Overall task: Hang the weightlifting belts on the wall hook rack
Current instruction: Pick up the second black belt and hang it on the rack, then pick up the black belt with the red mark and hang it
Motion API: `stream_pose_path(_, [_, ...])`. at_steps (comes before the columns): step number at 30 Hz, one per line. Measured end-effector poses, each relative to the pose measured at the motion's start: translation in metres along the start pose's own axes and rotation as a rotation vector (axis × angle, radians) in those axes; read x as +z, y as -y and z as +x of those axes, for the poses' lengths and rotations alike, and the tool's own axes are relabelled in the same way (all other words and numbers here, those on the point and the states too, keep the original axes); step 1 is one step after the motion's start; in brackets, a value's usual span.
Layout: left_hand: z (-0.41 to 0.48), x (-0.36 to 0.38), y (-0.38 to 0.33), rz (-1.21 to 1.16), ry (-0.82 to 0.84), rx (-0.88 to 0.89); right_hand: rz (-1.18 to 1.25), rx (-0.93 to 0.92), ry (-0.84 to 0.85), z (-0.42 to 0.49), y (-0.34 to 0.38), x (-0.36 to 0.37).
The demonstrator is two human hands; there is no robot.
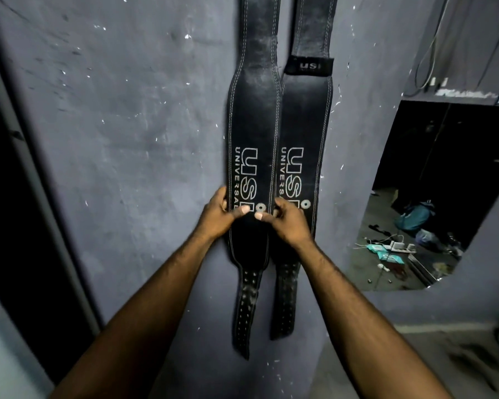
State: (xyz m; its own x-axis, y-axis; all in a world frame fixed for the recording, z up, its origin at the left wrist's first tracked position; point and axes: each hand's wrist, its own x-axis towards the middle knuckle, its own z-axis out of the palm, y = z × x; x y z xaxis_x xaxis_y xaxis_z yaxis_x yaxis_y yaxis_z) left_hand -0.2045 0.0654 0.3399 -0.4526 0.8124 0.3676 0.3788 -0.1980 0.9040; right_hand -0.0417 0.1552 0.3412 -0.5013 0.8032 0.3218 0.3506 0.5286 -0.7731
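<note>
Wall: grey-blue painted wall (pixel 127 125), scuffed and flecked with white chips, filling most of the view.
Room: a dark doorway (pixel 9 197) with a pale frame stands at the left. A mirror (pixel 444 168) on the right shows a cluttered floor, and a thin cable (pixel 427 61) hangs above it.
Belts: two, black leather, hanging flat against the wall side by side with edges touching and tops running past the upper edge.
Make: pale double stitching and "USI UNIVERSAL" lettering. Each wide middle narrows to a tongue with rows of punched holes.
Left belt (pixel 252 125): held at its wide part by both hands.
Right belt (pixel 306 116): hangs just beside it, with a woven label loop near the top.
Left hand (pixel 216 217): clamped on the left belt's outer edge, thumb across the front.
Right hand (pixel 290 226): curled round its inner edge, thumb on the face.
Count: two belts, two hands, one mirror.
</note>
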Motion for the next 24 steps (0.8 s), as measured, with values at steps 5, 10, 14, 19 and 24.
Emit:
stream_pose_path(5, [-0.019, 0.008, 0.018, 0.097, -0.086, -0.031, -0.103, 0.115, -0.061, -0.020, -0.015, 0.008])
stream_pose_path(10, [-0.064, 0.010, 0.044, 0.250, -0.089, -0.244, -0.076, 0.258, -0.069, -0.058, -0.025, 0.029])
stream_pose_path(14, [-0.122, 0.015, 0.099, 0.164, -0.056, -0.465, 0.002, 0.380, -0.025, -0.105, -0.050, 0.059])
stream_pose_path(19, [-0.204, 0.027, 0.170, -0.003, 0.082, -0.742, 0.104, 0.585, 0.157, -0.176, -0.101, 0.104])
stream_pose_path(24, [-0.313, 0.038, 0.238, -0.196, 0.159, -1.086, 0.177, 0.782, 0.333, -0.257, -0.171, 0.163])
